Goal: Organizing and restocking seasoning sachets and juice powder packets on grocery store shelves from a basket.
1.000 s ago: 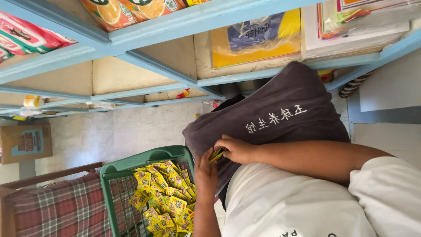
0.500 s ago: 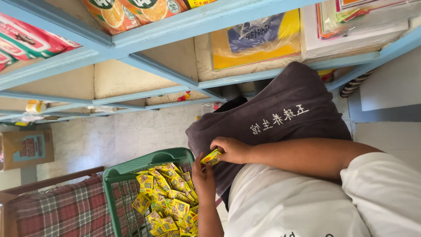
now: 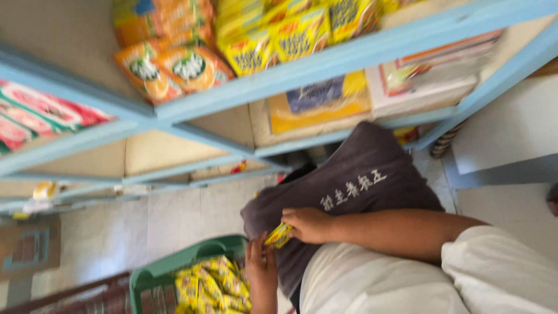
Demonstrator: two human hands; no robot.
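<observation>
One green basket (image 3: 174,268) — heaped yellow packets (image 3: 212,288), too many to count, two hands — right (image 3: 307,225), left (image 3: 261,268)

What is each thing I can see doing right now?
Right hand: closed on a small yellow packet.
Left hand: open, fingers by the same packet.
Green basket: partly filled with yellow packets.
Blue shelves: stocked with yellow and orange packets.
Grey cloth: draped over the lap.

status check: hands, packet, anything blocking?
Right hand pinching yellow packet. Left hand just below it, empty. Green basket of packets underneath. Nothing blocking.
</observation>
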